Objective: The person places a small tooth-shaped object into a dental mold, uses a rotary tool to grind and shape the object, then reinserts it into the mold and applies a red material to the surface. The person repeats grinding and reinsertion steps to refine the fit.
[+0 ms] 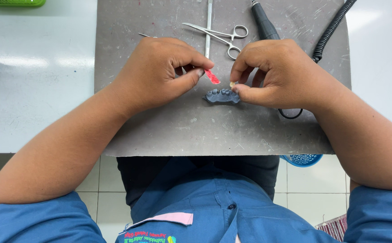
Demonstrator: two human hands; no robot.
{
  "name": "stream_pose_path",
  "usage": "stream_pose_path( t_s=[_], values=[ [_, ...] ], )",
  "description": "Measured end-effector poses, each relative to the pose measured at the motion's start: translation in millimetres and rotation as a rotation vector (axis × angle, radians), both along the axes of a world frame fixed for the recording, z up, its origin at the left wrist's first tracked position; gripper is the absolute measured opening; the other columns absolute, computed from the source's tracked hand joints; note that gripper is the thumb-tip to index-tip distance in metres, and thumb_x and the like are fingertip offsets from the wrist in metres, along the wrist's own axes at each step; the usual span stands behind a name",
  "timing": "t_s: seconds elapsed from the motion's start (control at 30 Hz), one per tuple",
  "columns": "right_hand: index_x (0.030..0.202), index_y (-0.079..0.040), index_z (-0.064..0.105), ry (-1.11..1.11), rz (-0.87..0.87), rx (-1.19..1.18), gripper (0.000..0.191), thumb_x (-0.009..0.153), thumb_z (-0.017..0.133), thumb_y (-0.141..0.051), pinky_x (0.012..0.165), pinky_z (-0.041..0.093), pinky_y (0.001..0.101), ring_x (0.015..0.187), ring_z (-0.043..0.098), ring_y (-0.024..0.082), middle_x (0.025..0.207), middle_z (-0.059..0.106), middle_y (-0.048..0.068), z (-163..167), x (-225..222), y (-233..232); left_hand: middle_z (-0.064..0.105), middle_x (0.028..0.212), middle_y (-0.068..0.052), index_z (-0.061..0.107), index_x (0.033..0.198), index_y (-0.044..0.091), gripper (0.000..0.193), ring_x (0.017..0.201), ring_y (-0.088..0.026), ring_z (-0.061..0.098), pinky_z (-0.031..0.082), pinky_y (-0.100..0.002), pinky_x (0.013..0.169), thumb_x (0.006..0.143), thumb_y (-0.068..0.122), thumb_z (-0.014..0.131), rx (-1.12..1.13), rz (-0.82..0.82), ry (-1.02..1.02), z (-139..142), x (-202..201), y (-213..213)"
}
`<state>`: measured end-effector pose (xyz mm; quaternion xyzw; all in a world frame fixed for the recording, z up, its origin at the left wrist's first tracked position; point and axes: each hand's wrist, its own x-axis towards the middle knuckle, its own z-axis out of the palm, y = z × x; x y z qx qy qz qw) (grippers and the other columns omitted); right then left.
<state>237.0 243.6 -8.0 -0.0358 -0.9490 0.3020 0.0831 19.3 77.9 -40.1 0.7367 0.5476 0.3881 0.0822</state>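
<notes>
1. Nearest me, below the near edge of the grey work mat [160,135], my blue shirt [214,211] fills the view, and a blue perforated basket [301,159] peeks out under that edge on the right
2. On the mat, near its middle, lies the dark grey dental model [222,96], a short arch with small stumps on top; the tip of my right thumb touches its right end
3. My right hand [277,74] is just above the model's right end, thumb and forefinger pinched on a tiny pale yellowish piece [233,84]
4. My left hand [160,74] is up and left of the model, fingers curled tight round a slim tool with a red tip [212,77]; the tip hangs just above the model, apart from it
5. Beyond the model, a steel instrument [209,22] and metal forceps [220,35] lie on the mat
6. Farther right of the model lie a dark handpiece [264,20] and its coiled black cable [333,24]
7. Far left, off the mat, a green tray [11,2] sits at the white table [34,90] edge
</notes>
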Motion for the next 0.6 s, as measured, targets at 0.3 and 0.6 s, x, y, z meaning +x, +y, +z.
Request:
stream_pose_path(
  t_s=[0.3,0.6],
  values=[
    [0.094,-0.004,0.073,0.027,0.016,0.016,0.013,0.085,0.075,-0.011,0.064,0.062,0.0255,0.075,0.073,0.014,0.091,0.073,0.006,-0.3,1.2,-0.2,0.075,0.094,-0.007,0.077,0.107,0.008,0.015,0.082,-0.017,0.072,0.056,-0.029,0.072,0.093,0.008,0.076,-0.036,0.064,-0.041,9.8,7.6,-2.8],
    [0.094,-0.003,0.073,0.034,0.018,0.011,0.012,0.085,0.075,-0.010,0.064,0.062,0.0254,0.074,0.074,0.014,0.091,0.073,0.007,-2.0,2.5,-0.1,0.075,0.093,-0.006,0.069,0.107,0.005,0.013,0.081,-0.014,0.073,0.058,-0.026,0.074,0.095,0.006,0.074,-0.101,0.019,-0.121,3.7,9.5,-4.7]
  ],
)
